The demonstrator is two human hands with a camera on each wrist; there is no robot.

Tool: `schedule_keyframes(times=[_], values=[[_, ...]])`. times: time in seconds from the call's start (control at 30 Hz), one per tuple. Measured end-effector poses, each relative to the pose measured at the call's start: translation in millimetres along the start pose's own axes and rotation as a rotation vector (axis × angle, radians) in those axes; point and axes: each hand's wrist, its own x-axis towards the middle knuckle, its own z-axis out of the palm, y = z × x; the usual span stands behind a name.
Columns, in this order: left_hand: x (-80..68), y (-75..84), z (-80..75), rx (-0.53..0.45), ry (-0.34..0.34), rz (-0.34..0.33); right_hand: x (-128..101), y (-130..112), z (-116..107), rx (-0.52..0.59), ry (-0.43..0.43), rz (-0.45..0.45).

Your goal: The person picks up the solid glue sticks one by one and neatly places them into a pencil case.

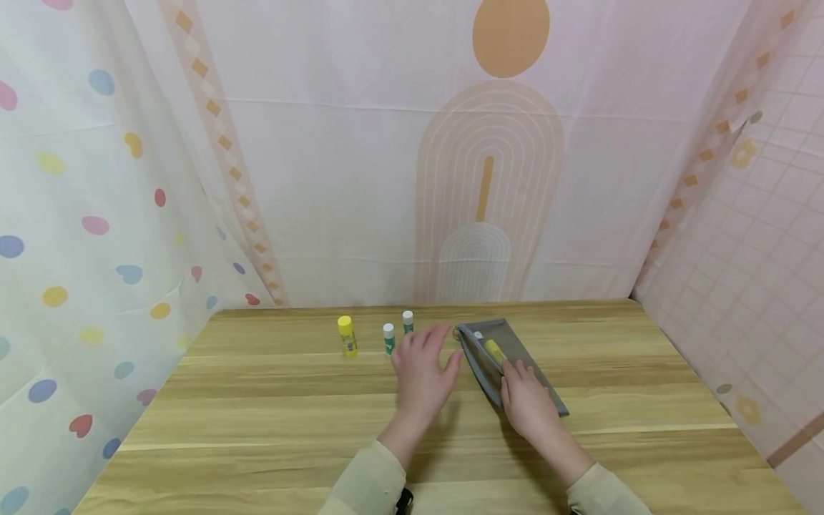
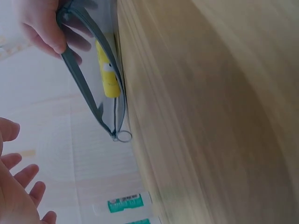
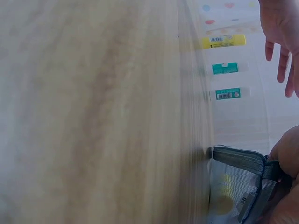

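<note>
A grey mesh zipper pouch (image 1: 524, 357) lies on the table, its zippered mouth spread apart in the left wrist view. Inside it rests a yellow glue stick (image 2: 110, 81), partly seen through the mesh. My right hand (image 1: 531, 404) grips the zippered edge at the pouch's near end, thumb and fingers around it. My left hand (image 1: 421, 372) hovers left of the pouch, fingers spread and holding nothing. Just beyond it stand two green glue sticks with white caps, the nearer one (image 1: 389, 340) and the farther one (image 1: 408, 320), which the fingers partly cover.
Another yellow glue stick (image 1: 347, 336) stands upright farther left on the wooden table (image 1: 270, 422). A small metal ring (image 2: 124, 136) hangs at the far end of the pouch's zipper. Patterned curtains (image 1: 347, 179) hang behind the table and along both sides.
</note>
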Motion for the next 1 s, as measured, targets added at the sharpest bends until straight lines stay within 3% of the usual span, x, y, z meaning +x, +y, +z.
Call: schedule_keyframes(times=[0.5,0.77,1.0], values=[[7.1,-24.0,-8.5,0.096,0.058,0.084,0.5,1.3,0.5,-0.013,0.005,-0.003],[12.8,-39.9,-19.0,0.104,0.101,0.075,0.6,1.6,1.3,-0.011,0.007,-0.004],[18.8,-63.3,-28.3,0.122,0.146,0.056,0.3,2.2,2.7,-0.014,0.014,-0.010]])
